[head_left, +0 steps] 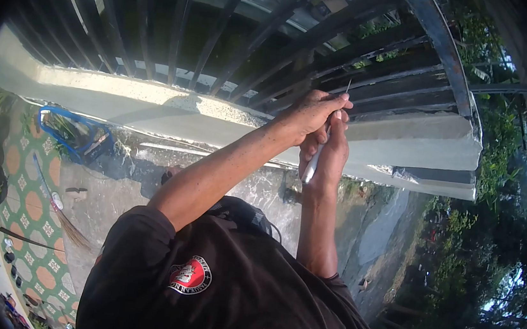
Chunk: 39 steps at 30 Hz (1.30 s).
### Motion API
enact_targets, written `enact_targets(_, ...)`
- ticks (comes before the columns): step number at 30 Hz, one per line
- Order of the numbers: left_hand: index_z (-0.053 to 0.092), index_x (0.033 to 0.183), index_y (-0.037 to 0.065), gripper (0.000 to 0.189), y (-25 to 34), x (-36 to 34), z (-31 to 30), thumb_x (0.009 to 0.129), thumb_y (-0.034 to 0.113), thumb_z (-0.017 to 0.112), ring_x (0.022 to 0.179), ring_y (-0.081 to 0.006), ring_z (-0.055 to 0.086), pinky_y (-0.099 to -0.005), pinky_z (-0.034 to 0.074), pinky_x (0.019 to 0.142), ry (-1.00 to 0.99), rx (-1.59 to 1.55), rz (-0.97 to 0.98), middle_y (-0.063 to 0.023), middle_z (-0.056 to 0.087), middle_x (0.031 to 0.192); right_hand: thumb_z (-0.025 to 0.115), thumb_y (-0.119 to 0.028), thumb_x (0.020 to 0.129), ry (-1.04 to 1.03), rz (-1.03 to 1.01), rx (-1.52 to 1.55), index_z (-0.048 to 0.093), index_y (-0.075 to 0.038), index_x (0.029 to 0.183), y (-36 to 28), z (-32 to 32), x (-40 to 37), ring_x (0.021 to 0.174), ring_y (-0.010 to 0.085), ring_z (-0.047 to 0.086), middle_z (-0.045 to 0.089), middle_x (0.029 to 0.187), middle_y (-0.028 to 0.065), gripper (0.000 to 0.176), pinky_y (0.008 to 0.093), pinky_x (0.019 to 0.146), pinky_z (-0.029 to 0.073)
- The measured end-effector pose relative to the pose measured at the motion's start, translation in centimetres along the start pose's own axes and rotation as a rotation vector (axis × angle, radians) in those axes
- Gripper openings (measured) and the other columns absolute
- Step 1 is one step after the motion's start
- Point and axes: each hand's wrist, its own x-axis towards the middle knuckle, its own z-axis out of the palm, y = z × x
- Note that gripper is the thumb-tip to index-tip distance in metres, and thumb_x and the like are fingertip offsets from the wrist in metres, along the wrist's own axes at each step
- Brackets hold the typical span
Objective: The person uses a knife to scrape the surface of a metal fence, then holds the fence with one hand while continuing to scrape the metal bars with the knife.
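In front of the metal railing, my two hands are close together and overlap. My right hand [334,149] is closed around a slim white-handled tool [313,165], whose handle end sticks out below the palm. Coming from the left, my left hand [315,115] has its fingers pinched near the tool's upper end. A thin pointed tip shows just above those fingertips, in line with the handle. Fingers cover the middle of the tool, so its exact kind cannot be made out.
Dark metal bars [226,29] rise from a cream-coloured concrete ledge [230,117]. A rusty end post [446,45] stands at the right. Below left lie a blue-framed object [75,156] and a broom [70,228] on patterned tiles [28,201]. Greenery [460,249] grows at the right.
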Motion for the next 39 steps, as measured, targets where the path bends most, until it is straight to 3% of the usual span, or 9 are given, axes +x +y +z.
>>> enact_targets(2, 0.061, 0.121, -0.003, 0.049, 1.2, 0.3, 1.7, 0.101, 0.041, 0.053, 0.094, -0.02, 0.067, -0.0216, 0.056, 0.059, -0.037, -0.039, 0.039, -0.0084, 0.061, 0.093, 0.042, -0.033, 0.105, -0.023, 0.005, 0.022, 0.046, -0.011, 0.087, -1.9, 0.1, -0.4, 0.04, 0.009, 0.042, 0.041, 0.058, -0.0024, 0.029, 0.0232, 0.034, 0.035)
enact_targets(7, 0.06, 0.122, -0.003, 0.049, -0.4, 0.8, 0.0, 0.101, 0.041, 0.053, 0.09, -0.0198, 0.068, -0.0214, 0.055, 0.056, -0.001, 0.001, 0.047, -0.0076, 0.06, 0.091, 0.044, -0.031, 0.104, -0.033, 0.057, 0.057, 0.047, -0.011, 0.091, -0.1, -1.0, 0.8, 0.041, 0.0098, 0.041, 0.043, 0.06, -0.0019, 0.025, 0.0231, 0.035, 0.034)
enact_targets(9, 0.06, 0.123, -0.003, 0.049, -1.8, 0.4, -1.6, 0.102, 0.041, 0.051, 0.089, -0.0199, 0.068, -0.0196, 0.053, 0.054, 0.069, 0.015, -0.038, -0.0073, 0.06, 0.091, 0.044, -0.029, 0.105, -0.012, 0.166, 0.071, 0.05, -0.016, 0.103, 2.0, -1.6, 1.0, 0.043, 0.0074, 0.04, 0.043, 0.063, -0.0043, 0.014, 0.0207, 0.037, 0.033)
enact_targets(15, 0.06, 0.123, -0.001, 0.047, 0.1, 0.7, 0.8, 0.102, 0.04, 0.053, 0.094, -0.0215, 0.068, -0.0225, 0.054, 0.056, 0.03, -0.054, 0.031, -0.0081, 0.061, 0.093, 0.043, -0.032, 0.105, -0.017, 0.031, 0.07, 0.048, -0.011, 0.088, -0.9, -0.6, 0.8, 0.042, 0.0089, 0.042, 0.043, 0.059, -0.0025, 0.028, 0.0227, 0.037, 0.034)
enact_targets(17, 0.061, 0.123, -0.001, 0.046, 1.0, 0.8, 1.5, 0.102, 0.04, 0.053, 0.092, -0.0216, 0.068, -0.0251, 0.055, 0.059, 0.026, -0.017, 0.037, -0.0084, 0.061, 0.094, 0.044, -0.032, 0.105, -0.028, 0.07, -0.003, 0.048, -0.011, 0.09, -1.9, -0.8, 0.5, 0.043, 0.0089, 0.043, 0.043, 0.061, -0.0025, 0.026, 0.0227, 0.037, 0.035)
enact_targets(23, 0.061, 0.122, -0.001, 0.048, -1.8, 0.9, -1.4, 0.102, 0.041, 0.052, 0.089, -0.019, 0.068, -0.0168, 0.047, 0.043, 0.114, 0.013, -0.013, -0.0076, 0.059, 0.093, 0.045, -0.03, 0.104, -0.006, 0.133, 0.03, 0.049, -0.012, 0.094, 1.7, -1.8, 1.3, 0.043, 0.0095, 0.043, 0.043, 0.061, -0.0026, 0.022, 0.0226, 0.037, 0.035)
enact_targets(27, 0.06, 0.124, -0.001, 0.048, 0.4, 0.6, 1.3, 0.102, 0.041, 0.052, 0.092, -0.0199, 0.068, -0.0178, 0.049, 0.045, 0.019, -0.073, 0.036, -0.0074, 0.059, 0.092, 0.044, -0.029, 0.105, -0.051, 0.005, 0.046, 0.052, -0.008, 0.1, -1.2, -1.0, 0.6, 0.043, 0.0079, 0.042, 0.043, 0.061, -0.0017, 0.023, 0.022, 0.037, 0.036)
enact_targets(35, 0.06, 0.124, -0.001, 0.049, -0.4, 0.5, 0.1, 0.101, 0.042, 0.052, 0.087, -0.0166, 0.068, -0.0177, 0.046, 0.042, 0.098, 0.027, 0.0, -0.0056, 0.06, 0.087, 0.046, -0.033, 0.103, 0.021, 0.102, 0.02, 0.051, -0.011, 0.092, -0.2, -0.8, 0.7, 0.04, 0.0094, 0.043, 0.043, 0.058, -0.0031, 0.025, 0.0224, 0.035, 0.034)
enact_targets(39, 0.06, 0.123, -0.002, 0.049, 1.3, 0.6, 2.1, 0.101, 0.041, 0.053, 0.088, -0.0182, 0.069, -0.0189, 0.048, 0.045, 0.011, -0.039, 0.068, -0.0068, 0.061, 0.087, 0.046, -0.035, 0.104, -0.027, -0.009, -0.063, 0.048, -0.011, 0.087, -2.2, -0.6, 0.4, 0.04, 0.0085, 0.042, 0.042, 0.057, -0.0028, 0.029, 0.0225, 0.035, 0.033)
